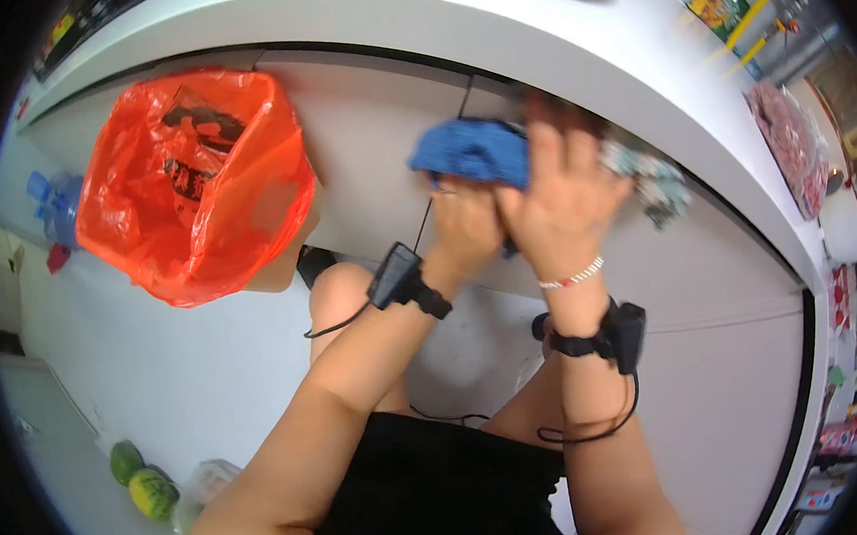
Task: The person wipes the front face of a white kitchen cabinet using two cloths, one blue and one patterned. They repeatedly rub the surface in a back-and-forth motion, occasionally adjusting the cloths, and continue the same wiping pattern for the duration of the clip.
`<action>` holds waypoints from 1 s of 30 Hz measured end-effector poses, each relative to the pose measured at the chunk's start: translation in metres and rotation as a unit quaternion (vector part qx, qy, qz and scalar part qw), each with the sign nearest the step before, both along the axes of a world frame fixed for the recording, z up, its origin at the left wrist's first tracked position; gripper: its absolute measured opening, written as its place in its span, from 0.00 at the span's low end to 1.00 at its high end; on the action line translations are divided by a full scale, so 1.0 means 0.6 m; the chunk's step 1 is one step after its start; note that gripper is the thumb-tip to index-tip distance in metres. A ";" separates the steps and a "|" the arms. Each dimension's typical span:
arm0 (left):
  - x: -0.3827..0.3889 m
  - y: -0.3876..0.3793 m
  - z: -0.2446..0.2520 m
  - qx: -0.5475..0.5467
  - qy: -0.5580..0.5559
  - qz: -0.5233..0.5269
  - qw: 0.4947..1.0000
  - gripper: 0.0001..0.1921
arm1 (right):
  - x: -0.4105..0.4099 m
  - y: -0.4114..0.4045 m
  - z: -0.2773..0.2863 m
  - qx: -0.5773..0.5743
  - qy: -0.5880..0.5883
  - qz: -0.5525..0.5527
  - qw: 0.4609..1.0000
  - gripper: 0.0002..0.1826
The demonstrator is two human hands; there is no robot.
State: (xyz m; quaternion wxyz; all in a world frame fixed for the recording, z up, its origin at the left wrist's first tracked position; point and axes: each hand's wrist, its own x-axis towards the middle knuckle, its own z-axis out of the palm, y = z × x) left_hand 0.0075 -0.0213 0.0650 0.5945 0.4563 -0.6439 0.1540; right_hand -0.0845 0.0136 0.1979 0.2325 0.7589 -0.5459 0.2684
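Observation:
A blue cloth [473, 151] is gripped by my left hand [466, 225], in front of the pale cabinet doors [361, 124] and just under the counter edge. Close beside it, my right hand [564, 193] reaches up with the back of the hand towards me and its fingers extended. Motion blurs those fingertips, and dark shapes around them are unclear. A patterned light green cloth [655, 184] hangs just right of my right hand. Whether that hand holds any cloth is hidden. Both wrists wear black strapped devices with cables.
An orange-red plastic bag [268, 174] lines an open bin at the left. Behind it stands a blue-tinted plastic bottle [60, 205]. Green melons [153, 494] lie on the floor at lower left. The white countertop [650, 40] juts out above the cabinets.

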 end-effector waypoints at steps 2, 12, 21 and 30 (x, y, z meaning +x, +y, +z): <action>-0.039 0.004 0.010 0.047 0.007 -0.063 0.997 0.25 | -0.039 0.003 0.000 -0.047 0.012 -0.030 0.998 0.43; -0.060 0.011 0.012 -0.014 -0.116 -0.091 0.989 0.20 | -0.152 -0.026 -0.126 -0.156 0.077 0.067 0.982 0.35; 0.010 -0.022 0.115 -0.070 0.082 0.065 0.992 0.09 | 0.012 -0.025 0.072 -0.213 0.189 0.062 0.957 0.28; 0.114 -0.008 0.156 0.011 0.158 0.077 0.984 0.18 | 0.211 -0.038 0.122 -0.128 0.158 0.221 0.954 0.33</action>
